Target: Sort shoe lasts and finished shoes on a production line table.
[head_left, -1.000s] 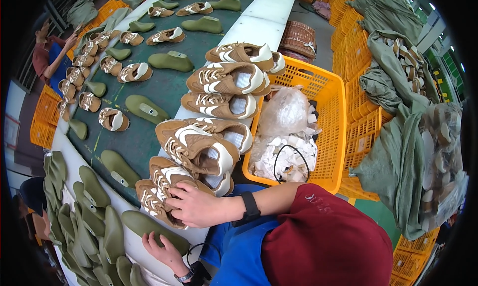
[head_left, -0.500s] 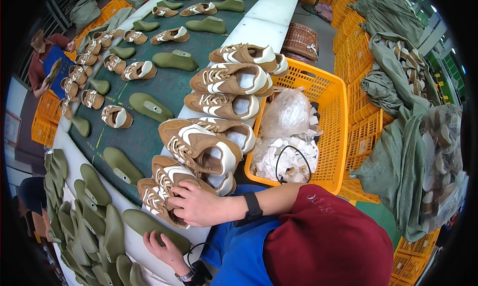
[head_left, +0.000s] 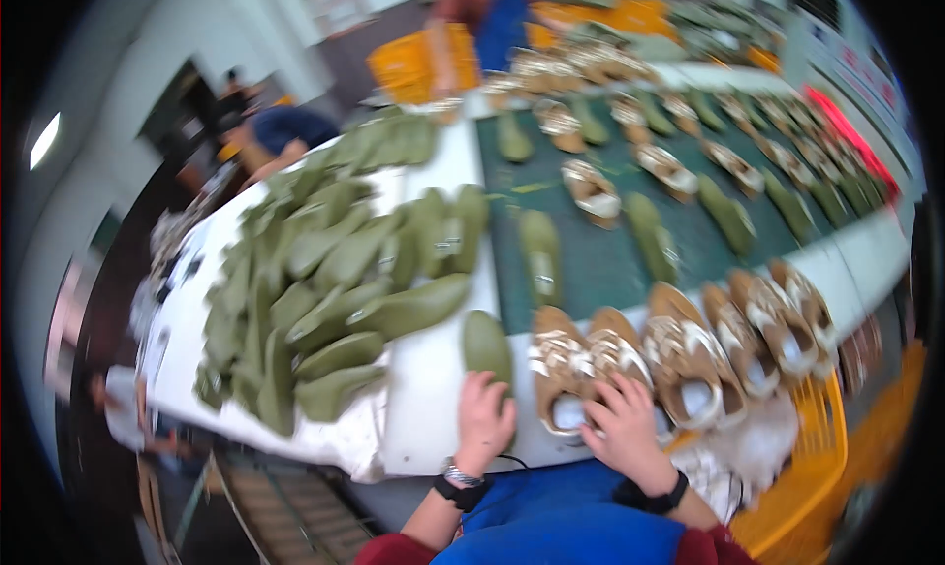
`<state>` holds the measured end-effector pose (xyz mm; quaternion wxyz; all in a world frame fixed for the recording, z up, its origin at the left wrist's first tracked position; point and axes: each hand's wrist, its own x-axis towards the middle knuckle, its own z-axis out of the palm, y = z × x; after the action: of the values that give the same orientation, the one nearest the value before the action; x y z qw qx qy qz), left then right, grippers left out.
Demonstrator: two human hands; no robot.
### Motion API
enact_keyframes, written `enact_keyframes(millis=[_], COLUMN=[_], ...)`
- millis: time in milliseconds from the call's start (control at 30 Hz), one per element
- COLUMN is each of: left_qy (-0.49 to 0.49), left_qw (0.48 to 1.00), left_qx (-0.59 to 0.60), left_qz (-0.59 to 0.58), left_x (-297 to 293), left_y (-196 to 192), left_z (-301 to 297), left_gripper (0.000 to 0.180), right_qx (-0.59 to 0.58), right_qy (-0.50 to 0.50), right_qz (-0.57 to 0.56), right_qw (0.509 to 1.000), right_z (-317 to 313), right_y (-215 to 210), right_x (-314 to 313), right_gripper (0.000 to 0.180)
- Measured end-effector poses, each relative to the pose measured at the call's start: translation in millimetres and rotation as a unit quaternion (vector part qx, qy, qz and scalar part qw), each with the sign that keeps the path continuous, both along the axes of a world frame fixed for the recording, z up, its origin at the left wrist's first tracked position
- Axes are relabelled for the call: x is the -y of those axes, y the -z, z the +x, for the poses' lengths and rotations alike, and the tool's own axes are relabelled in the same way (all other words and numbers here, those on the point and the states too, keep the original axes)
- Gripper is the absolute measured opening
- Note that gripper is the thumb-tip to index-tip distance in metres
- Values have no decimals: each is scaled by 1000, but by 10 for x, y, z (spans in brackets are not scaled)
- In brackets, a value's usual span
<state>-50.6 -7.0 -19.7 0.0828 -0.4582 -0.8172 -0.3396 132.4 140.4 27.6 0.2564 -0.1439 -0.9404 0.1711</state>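
My left hand [head_left: 485, 422] lies over the near end of a green shoe last [head_left: 487, 346], its fingers curled onto it; the last rests on the white table edge. My right hand [head_left: 627, 429] reaches over the heel of a brown sneaker [head_left: 618, 344] with white trim, fingers spread and touching it. Just left of it, between my hands, another brown sneaker [head_left: 559, 368] stands toe away from me. More brown sneakers [head_left: 689, 353] stand in a row to the right. The picture is blurred, so finger contact is not sharp.
A heap of green lasts [head_left: 335, 289] covers the left of the white table [head_left: 423, 408]. On the green mat [head_left: 610, 255] stand spaced lasts and sneakers. A yellow crate [head_left: 822, 437] with plastic and scraps is at the right. Other people work at the far side and left.
The view has swung left, bringing the heap of lasts towards the middle. My left hand has moved onto the last's near end; my right hand is still at the sneakers, nearer the heels.
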Motion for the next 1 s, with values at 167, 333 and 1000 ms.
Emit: enact_keyframes(millis=[167,333,1000], left_qy=[-43,-39,-47], left_qw=[999,999,998], left_qx=[4,8,18], left_qz=[14,17,35], left_x=[147,141,138], left_y=[-85,-46,-19], left_z=[70,127,101], left_gripper=[23,25,24], right_qx=[2,19,1], right_qy=[-21,-19,-39], right_qz=[13,2,71], right_qw=[1000,1000,997], right_z=[-2,38,-34], right_y=[-27,-1,-143], right_x=[121,89,123], right_gripper=[26,26,25])
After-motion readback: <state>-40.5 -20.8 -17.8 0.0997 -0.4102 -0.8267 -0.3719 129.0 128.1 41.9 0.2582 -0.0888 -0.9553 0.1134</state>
